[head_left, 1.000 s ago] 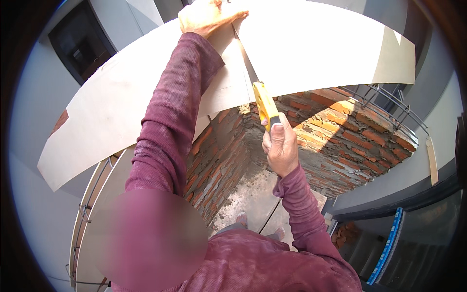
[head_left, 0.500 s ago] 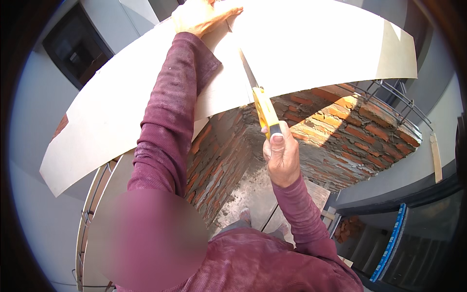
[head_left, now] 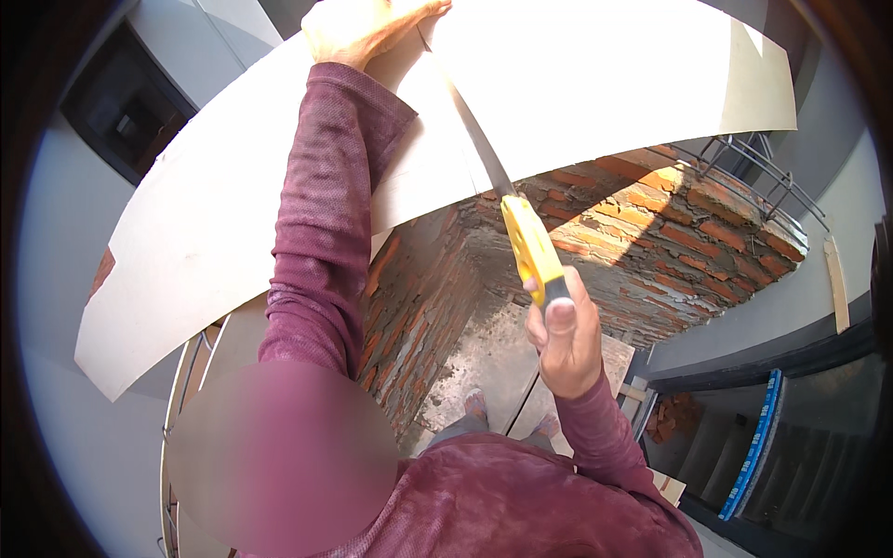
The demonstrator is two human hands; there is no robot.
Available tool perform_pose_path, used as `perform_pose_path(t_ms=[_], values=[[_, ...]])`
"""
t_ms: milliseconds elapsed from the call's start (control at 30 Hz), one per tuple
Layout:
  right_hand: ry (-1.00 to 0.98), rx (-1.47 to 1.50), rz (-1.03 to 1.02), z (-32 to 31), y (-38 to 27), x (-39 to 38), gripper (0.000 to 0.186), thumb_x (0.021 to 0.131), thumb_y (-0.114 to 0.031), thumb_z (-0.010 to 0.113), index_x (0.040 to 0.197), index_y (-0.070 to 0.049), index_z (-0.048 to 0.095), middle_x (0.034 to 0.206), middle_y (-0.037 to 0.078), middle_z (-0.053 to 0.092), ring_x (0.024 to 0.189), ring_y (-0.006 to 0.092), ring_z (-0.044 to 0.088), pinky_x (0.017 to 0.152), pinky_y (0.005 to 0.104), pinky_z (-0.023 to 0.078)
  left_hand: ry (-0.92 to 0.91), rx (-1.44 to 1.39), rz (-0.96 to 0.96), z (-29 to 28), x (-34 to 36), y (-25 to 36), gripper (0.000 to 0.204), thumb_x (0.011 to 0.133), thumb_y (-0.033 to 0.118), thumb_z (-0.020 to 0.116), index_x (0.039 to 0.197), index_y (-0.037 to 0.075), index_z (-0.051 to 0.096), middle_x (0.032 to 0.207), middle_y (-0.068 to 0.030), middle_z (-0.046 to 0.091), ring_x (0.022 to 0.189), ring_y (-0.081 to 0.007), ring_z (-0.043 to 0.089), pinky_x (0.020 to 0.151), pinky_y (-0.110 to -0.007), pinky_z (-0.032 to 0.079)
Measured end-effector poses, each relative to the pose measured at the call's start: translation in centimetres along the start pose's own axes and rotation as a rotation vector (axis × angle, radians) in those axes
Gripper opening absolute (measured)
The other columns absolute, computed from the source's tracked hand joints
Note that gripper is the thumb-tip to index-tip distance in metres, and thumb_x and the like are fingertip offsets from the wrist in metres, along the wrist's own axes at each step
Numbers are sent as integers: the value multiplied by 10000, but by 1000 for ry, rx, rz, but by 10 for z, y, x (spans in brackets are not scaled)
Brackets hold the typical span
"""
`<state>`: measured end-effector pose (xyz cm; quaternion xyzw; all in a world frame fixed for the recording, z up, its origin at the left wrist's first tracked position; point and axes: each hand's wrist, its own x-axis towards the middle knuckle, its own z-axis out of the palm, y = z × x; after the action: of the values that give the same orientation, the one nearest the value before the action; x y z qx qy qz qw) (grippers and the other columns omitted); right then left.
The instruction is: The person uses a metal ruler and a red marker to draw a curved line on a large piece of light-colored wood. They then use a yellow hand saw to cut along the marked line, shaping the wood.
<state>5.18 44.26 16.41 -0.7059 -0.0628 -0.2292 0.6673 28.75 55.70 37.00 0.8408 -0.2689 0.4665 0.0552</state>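
A handsaw with a yellow and black handle (head_left: 533, 240) is gripped in my right hand (head_left: 569, 339), thumb along the top of the grip. Its long, narrowing blade (head_left: 479, 139) slants up and left across a large pale sheet board (head_left: 595, 93), with the handle out past the near edge. Near the blade's far end a dark line marks the board. My left hand (head_left: 349, 30) lies on the board at the top of the view, thumb stretched toward that line. Its other fingers are partly cut off by the picture's edge. Strong glare washes out the board's surface.
Below the board stand rough brick walls (head_left: 642, 223) forming a corner. Bent steel bars (head_left: 758, 172) stick out at the right. A blue-edged frame (head_left: 752, 446) and stairs lie at the lower right. My feet (head_left: 475, 404) are on a stained slab.
My right hand has drawn the saw back toward me and slightly right, so more blade shows. My left hand stays on the board; the whole view has shifted slightly.
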Motion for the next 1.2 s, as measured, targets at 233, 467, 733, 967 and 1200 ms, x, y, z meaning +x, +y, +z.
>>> perform_pose_path(t_ms=[233, 467, 733, 967, 1200], values=[[2, -19, 90, -23, -14, -68, 672, 1002, -611, 338, 1063, 27, 541, 568, -1, 474, 475, 84, 456, 468, 262, 325, 18, -2, 18, -13, 5, -6, 274, 885, 345, 601, 801, 113, 717, 727, -109, 683, 631, -279, 662, 592, -393, 521], [-2, -30, 41, -7, -8, -35, 625, 1026, -566, 326, 1033, 18, 550, 561, 6, 463, 489, 99, 460, 473, 280, 346, -9, -123, -27, -23, 2, 11, 252, 893, 315, 605, 786, 115, 716, 709, -108, 680, 609, -279, 659, 573, -392, 521], [19, -48, 17, -5, 8, -7, 649, 1007, -596, 345, 1049, 24, 534, 564, 27, 476, 462, 102, 453, 465, 278, 345, 46, -122, 58, 6, 8, 2, 201, 874, 304, 604, 793, 168, 727, 779, -102, 700, 672, -273, 678, 631, -398, 543], [62, -106, 106, -20, 4, -101, 691, 999, -622, 321, 1017, 31, 547, 543, 2, 458, 469, 90, 460, 465, 265, 339, -32, -79, -9, -17, 11, 1, 256, 864, 356, 601, 847, 142, 740, 869, -117, 725, 773, -286, 701, 654, -399, 546], [63, -87, -77, 6, 13, 15, 485, 1055, -465, 368, 1013, -14, 544, 563, 28, 456, 478, 131, 468, 467, 303, 374, -4, -69, 23, -6, 15, 3, 249, 862, 351, 602, 843, 143, 736, 862, -115, 719, 767, -285, 696, 650, -399, 544]])
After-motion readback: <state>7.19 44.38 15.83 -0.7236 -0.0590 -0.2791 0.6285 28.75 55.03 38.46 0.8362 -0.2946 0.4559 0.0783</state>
